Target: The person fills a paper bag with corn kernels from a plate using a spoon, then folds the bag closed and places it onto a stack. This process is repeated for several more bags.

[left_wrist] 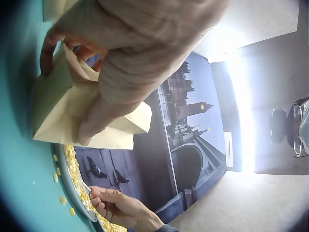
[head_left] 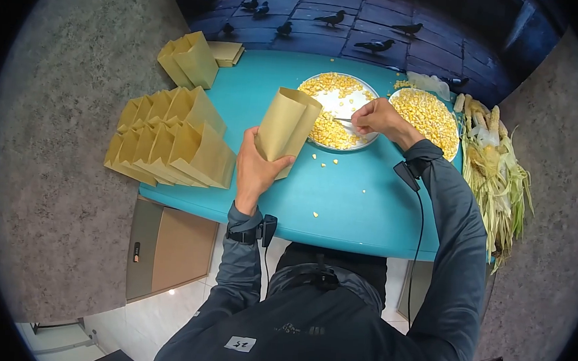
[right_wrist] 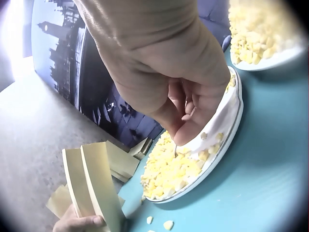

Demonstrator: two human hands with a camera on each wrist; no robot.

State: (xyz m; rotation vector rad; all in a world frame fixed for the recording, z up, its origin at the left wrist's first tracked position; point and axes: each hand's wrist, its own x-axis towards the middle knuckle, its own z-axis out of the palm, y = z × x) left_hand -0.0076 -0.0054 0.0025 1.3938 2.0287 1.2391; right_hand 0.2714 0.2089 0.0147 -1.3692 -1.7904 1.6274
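My left hand [head_left: 257,168] grips an open-topped brown paper bag [head_left: 286,126] around its lower part, thumb on the near side. The bag leans slightly right, its mouth by the left rim of a white plate [head_left: 348,104]. Yellow corn kernels [head_left: 336,133] cover the plate's left and near sides, with a bare patch in the middle. Over that plate, my right hand [head_left: 377,118] pinches a thin metal spoon [head_left: 342,120] that points left into the kernels. The spoon's bowl end is hidden among them in the right wrist view, where fingertips hover close over the corn [right_wrist: 169,169].
Rows of open paper bags [head_left: 171,135] stand at the left edge, with more bags [head_left: 189,61] behind and flat ones [head_left: 225,53] beside them. A second plate heaped with kernels [head_left: 427,120] is at the right, next to husked cobs [head_left: 495,161]. Loose kernels [head_left: 323,164] dot the teal table.
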